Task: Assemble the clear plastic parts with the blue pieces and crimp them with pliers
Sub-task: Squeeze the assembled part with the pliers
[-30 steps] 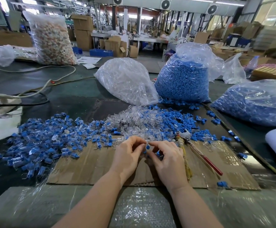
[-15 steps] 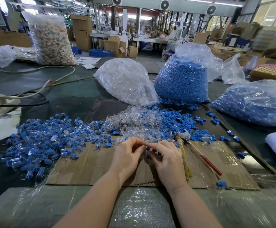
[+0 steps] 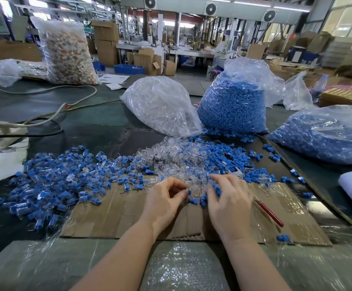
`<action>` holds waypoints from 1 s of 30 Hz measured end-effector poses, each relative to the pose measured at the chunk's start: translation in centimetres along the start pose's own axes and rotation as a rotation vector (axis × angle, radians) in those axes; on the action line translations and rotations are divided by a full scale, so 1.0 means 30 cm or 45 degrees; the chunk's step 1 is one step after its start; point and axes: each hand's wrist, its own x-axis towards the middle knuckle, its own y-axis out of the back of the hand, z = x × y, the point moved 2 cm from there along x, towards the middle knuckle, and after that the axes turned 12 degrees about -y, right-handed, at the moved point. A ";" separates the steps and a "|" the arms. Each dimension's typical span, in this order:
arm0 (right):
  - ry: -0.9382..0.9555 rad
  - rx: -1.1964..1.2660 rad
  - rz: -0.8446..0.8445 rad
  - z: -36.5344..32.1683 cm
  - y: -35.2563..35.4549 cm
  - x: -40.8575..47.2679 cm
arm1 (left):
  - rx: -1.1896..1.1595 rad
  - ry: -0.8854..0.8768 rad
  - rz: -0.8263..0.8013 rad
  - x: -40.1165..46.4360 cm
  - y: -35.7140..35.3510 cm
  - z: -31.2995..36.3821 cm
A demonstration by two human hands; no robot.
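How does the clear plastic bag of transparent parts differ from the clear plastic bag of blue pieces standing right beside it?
The clear plastic bag of transparent parts looks whitish and see-through, while the clear plastic bag of blue pieces looks solid blue. The transparent-parts bag slumps low toward the left; the blue-pieces bag stands taller, with loose film bunched on top. Both rest on the dark table behind the loose piles, and parts lie spilled at the base of each.

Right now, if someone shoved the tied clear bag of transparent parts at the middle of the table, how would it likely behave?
The clear bag would probably slump and deform rather than slide as a block, since its thin film is wrinkled and sagging. It looks light for its bulk, being filled with small hollow-looking clear parts. It leans toward the blue-filled bag, so a push rightward would likely press into that.
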 end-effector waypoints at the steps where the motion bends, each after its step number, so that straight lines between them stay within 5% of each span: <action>1: -0.110 -0.086 0.008 0.010 0.013 0.013 | 0.000 0.004 0.000 -0.001 0.001 -0.001; 6: -0.518 -0.757 -0.380 0.081 0.072 0.082 | 0.007 0.018 -0.009 -0.002 0.002 -0.005; 12: -0.647 -0.766 -0.771 0.100 0.074 0.096 | 0.014 0.025 -0.015 -0.004 0.001 -0.005; 20: -0.663 -0.766 -0.684 0.091 0.062 0.111 | 0.004 0.027 -0.023 -0.005 0.006 0.001; 25: -0.313 -0.698 -0.478 0.110 0.086 0.140 | -0.070 0.070 -0.002 -0.001 0.007 -0.004; 30: -0.271 -0.738 -0.496 0.098 0.092 0.121 | -0.210 0.138 0.055 -0.004 0.013 -0.003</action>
